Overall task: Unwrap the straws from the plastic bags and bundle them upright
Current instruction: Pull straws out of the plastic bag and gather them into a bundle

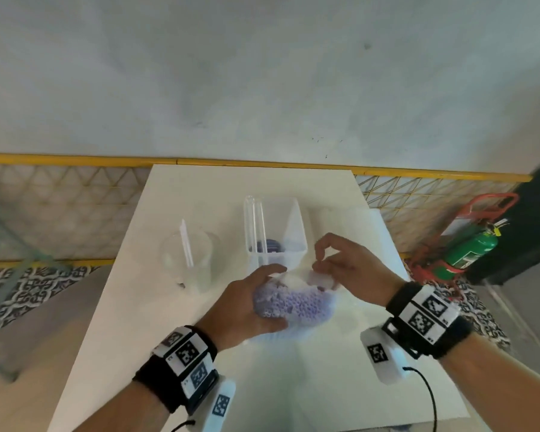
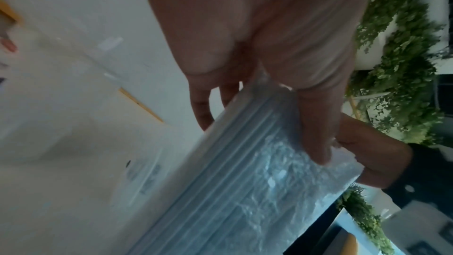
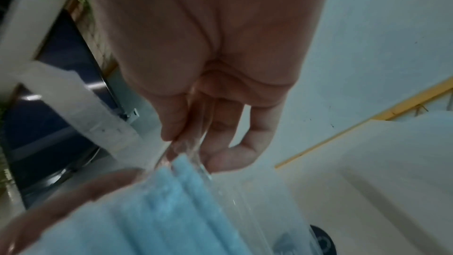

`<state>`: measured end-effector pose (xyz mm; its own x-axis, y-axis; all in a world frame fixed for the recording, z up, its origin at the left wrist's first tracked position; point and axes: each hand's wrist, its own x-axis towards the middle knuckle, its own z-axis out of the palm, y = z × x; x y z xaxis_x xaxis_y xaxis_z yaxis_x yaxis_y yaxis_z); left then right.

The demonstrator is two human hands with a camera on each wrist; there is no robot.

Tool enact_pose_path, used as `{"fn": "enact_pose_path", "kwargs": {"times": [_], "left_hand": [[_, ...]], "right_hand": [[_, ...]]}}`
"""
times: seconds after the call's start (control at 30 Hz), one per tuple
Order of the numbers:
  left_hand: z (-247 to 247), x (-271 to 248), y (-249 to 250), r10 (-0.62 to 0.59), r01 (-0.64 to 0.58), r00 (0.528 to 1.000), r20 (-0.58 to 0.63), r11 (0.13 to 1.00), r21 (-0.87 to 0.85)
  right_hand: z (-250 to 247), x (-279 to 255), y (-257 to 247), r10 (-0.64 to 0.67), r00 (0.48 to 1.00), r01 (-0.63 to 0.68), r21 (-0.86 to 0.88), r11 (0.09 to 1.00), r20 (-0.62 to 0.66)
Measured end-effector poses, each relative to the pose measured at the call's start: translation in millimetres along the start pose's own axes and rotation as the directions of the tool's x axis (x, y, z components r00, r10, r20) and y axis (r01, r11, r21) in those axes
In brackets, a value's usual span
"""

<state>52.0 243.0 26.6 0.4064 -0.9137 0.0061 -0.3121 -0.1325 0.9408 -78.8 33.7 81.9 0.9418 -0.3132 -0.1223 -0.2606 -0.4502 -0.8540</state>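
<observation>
Unwrapping stage: straws [image 1: 293,302] stand as one bundle inside a clear bag [image 1: 296,277], held just above the table [image 1: 144,307].
Left hand: left hand [image 1: 247,302] wraps the lower bundle, fingers [image 2: 316,123] and thumb curled round bag and straws.
Right hand: right hand [image 1: 343,263] pinches the bag's loose top film between thumb and fingers [image 3: 228,156]; remaining fingers arch free.
Done: bag top appears slack above the straw ends; judged as opening begun.
Left to do: film not yet pulled off; bundle not yet stood in a holder.
Holders: clear cup [image 1: 189,260], with one flat clear piece standing in it, and clear bin [image 1: 273,227], with a dark item inside, stand behind the hands.
Writing: none legible on the bag; wristbands [image 1: 424,313] carry square coded markers only.
Brands: none discernible.
</observation>
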Motion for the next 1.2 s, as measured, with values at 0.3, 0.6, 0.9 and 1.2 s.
{"fn": "enact_pose_path", "kwargs": {"times": [0.3, 0.6, 0.9, 1.2], "left_hand": [[-24, -32, -14, 0.041, -0.050, 0.996, -0.075, 0.991, -0.120], [-25, -30, -15, -0.035, 0.036, 0.999, 0.007, 0.978, -0.206], [-38, -22, -20, 0.164, -0.163, 0.986, 0.020, 0.956, 0.244], [-13, -25, -25, -0.154, 0.158, 0.987, 0.039, 0.931, -0.328]], "right_hand": [[40, 12, 32, 0.003, 1.000, -0.003, 0.133, 0.991, 0.002], [42, 3, 13, 0.015, 0.994, -0.007, -0.069, 0.998, 0.110], [33, 8, 27, 0.176, 0.968, -0.235, 0.388, 0.891, 0.180], [34, -2, 40, 0.035, 0.956, -0.076, 0.130, 0.989, 0.291]]}}
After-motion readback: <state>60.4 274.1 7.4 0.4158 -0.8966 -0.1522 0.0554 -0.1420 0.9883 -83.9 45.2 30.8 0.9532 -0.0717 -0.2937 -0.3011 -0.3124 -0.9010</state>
